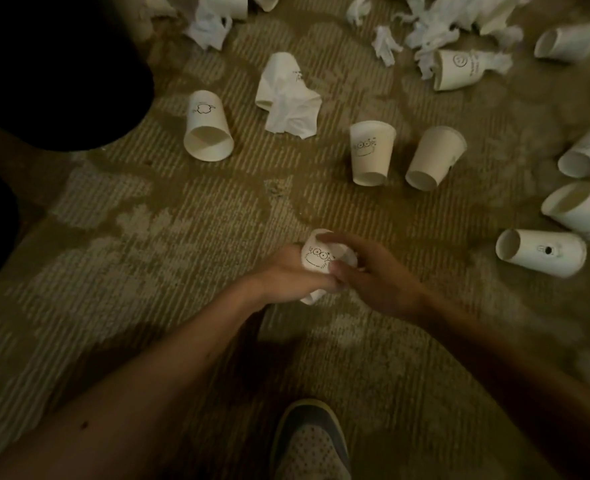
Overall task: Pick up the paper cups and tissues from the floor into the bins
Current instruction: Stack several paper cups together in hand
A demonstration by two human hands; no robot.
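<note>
One paper cup (316, 259) bearing a drawn face is being held just beyond the shoe (312, 445). The left hand (286, 273) is wrapping its side; the right hand (373, 271) is pinching it between thumb and fingers. Farther beyond the shoe, loose cups (208, 128) and tissues (292, 110) are lying on the carpet (148, 237).

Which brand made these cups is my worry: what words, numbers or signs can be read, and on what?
No text is readable.
Cup with smiley: printed lines beside the smiley, too blurred to read.
Held cup: drawn face only, no words.
Middle cup: drawn face only, no words.
</note>
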